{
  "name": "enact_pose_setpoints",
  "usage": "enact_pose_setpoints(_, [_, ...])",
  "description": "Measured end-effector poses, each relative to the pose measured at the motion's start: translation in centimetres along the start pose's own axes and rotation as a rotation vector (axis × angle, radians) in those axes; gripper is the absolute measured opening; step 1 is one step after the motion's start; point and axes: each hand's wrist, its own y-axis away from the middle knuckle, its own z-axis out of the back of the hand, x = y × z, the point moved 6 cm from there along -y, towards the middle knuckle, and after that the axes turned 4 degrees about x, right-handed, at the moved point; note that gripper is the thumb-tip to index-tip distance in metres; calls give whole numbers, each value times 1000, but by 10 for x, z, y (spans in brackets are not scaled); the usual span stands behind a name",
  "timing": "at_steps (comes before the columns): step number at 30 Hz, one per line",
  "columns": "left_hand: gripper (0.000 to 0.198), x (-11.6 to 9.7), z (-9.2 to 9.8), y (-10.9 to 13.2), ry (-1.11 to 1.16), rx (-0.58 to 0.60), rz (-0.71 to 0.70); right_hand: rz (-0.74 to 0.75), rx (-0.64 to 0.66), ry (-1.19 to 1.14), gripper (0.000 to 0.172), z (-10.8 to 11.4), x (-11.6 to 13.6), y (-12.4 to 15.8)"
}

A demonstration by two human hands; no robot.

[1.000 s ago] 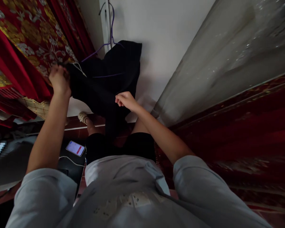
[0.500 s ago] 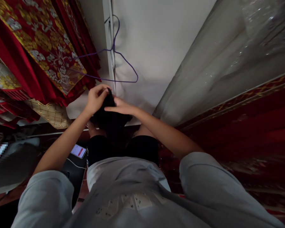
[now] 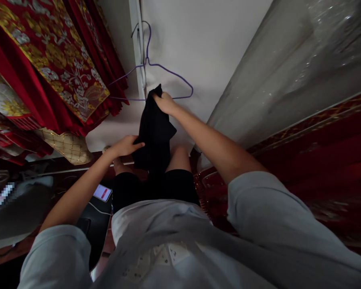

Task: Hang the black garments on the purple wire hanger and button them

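A black garment (image 3: 156, 128) hangs down in front of my legs; its exact kind does not show. My right hand (image 3: 165, 103) is closed on its upper end, just below the bottom bar of a purple wire hanger (image 3: 168, 71). Lower down, at the garment's left side, my left hand (image 3: 128, 145) has its thumb lying over the cloth and its other fingers behind it, partly hidden. The hanger hooks onto a white upright pole (image 3: 140, 48) against the wall, with no cloth on it.
Red and gold embroidered garments (image 3: 69, 64) hang at the left, overlapping the hanger's left end. Plastic-covered pale material (image 3: 258, 80) stands at the right above red cloth (image 3: 313, 168). A phone (image 3: 102, 192) lies on a black seat (image 3: 96, 224) at my left.
My right hand has risen, lifting the garment's top end toward the hanger. My left hand has dropped to the cloth's lower left side. The hanger has swung round to face me more squarely.
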Motion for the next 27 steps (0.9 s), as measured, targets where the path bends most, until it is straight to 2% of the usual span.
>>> enact_pose_setpoints(3, [7, 3, 29, 5, -233, -79, 55, -69, -42, 41, 29, 8, -33, -6])
enact_pose_setpoints(6, [10, 25, 63, 12, -324, -192, 273, -22, -142, 132, 29, 47, -39, 1])
enact_pose_setpoints(8, [15, 33, 85, 7, -326, -314, 323, -55, -179, 195, 30, 75, -36, 4])
enact_pose_setpoints(11, [14, 14, 111, -21, -287, -472, 132, -117, -180, 247, 34, 99, -26, 7])
enact_pose_setpoints(13, [10, -11, 122, -47, -210, -516, -48, -116, -153, 230, 33, 100, -19, 12])
enact_pose_setpoints(16, [20, -42, 128, -80, -54, -520, -211, -82, -95, 164, 24, 88, -15, 22])
enact_pose_setpoints(19, [16, -49, 132, -95, 20, -528, -236, 0, -114, 181, 8, 89, -11, 32])
enact_pose_setpoints(20, [12, -47, 134, -96, 13, -533, -221, 29, -176, 210, 18, 97, -8, 34])
enact_pose_setpoints(22, [4, -40, 143, -93, -50, -548, -171, 52, -341, 269, 57, 122, 0, 40])
enact_pose_setpoints(23, [2, -36, 149, -89, -99, -565, -146, 31, -397, 292, 71, 136, 4, 41])
enact_pose_setpoints(24, [1, -34, 156, -84, -146, -588, -126, -7, -400, 303, 75, 147, 8, 41])
enact_pose_setpoints(25, [2, -33, 164, -79, -184, -614, -116, -61, -349, 295, 70, 155, 12, 39])
enact_pose_setpoints(27, [9, -35, 179, -69, -223, -672, -107, -186, -128, 185, 49, 160, 18, 33])
